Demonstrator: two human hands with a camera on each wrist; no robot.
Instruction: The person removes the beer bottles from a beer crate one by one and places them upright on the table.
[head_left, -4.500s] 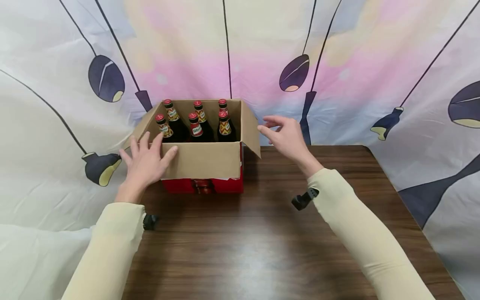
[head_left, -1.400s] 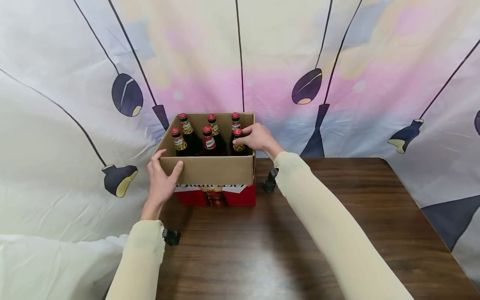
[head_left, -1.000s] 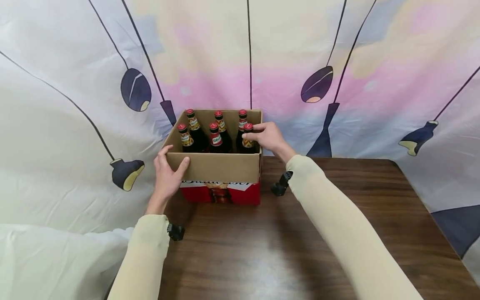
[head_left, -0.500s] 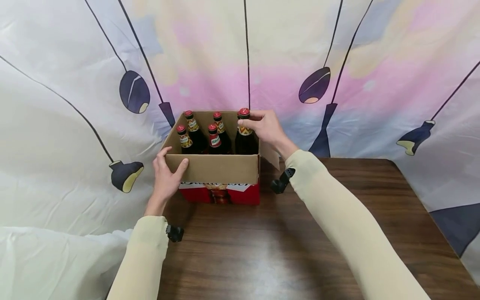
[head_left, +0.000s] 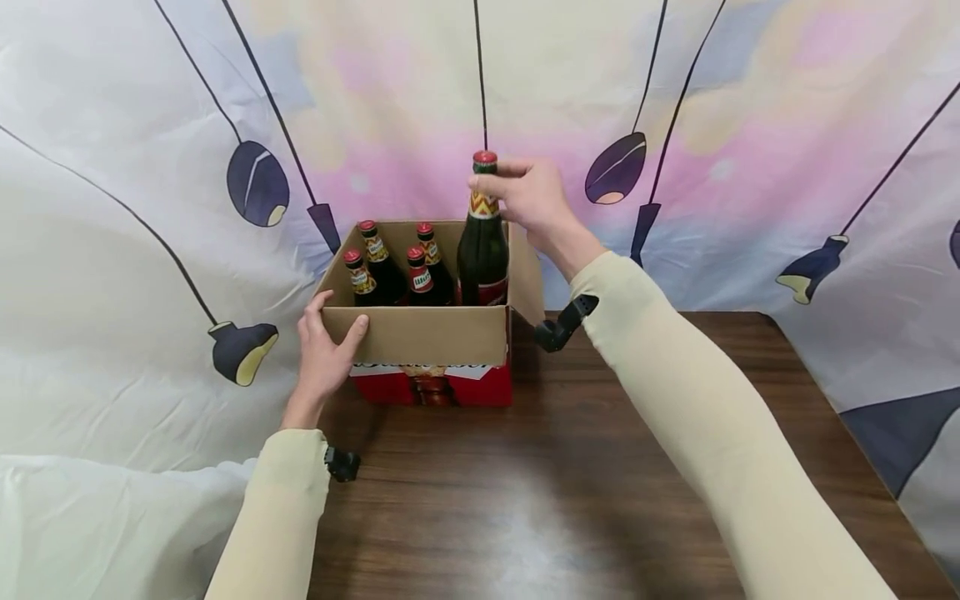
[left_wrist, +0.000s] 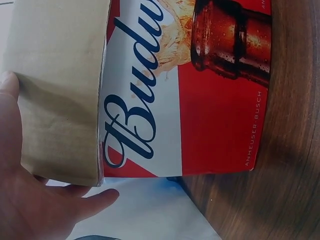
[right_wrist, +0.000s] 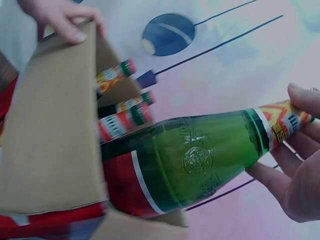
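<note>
My right hand (head_left: 536, 200) pinches a green glass beer bottle (head_left: 483, 254) by its neck, just under the red cap. The bottle stands upright, mostly raised above the cardboard box (head_left: 420, 337), its base still behind the front flap. In the right wrist view a red label and embossed glass show on the bottle (right_wrist: 200, 160). At the box's left front corner my left hand (head_left: 322, 354) grips the folded flap, thumb in front and fingers behind. Several other beer bottles (head_left: 420, 279) with red caps stand inside the box.
The red printed box side (left_wrist: 215, 130) rests on a dark wooden table (head_left: 465, 500). A side flap (head_left: 527, 271) sticks out at the box's right. A patterned cloth (head_left: 420, 100) hangs close behind the box.
Earlier the right hand hovered apart to the right of the box. It then took the front right bottle by the neck and has lifted it. The left hand keeps hold of the flap.
</note>
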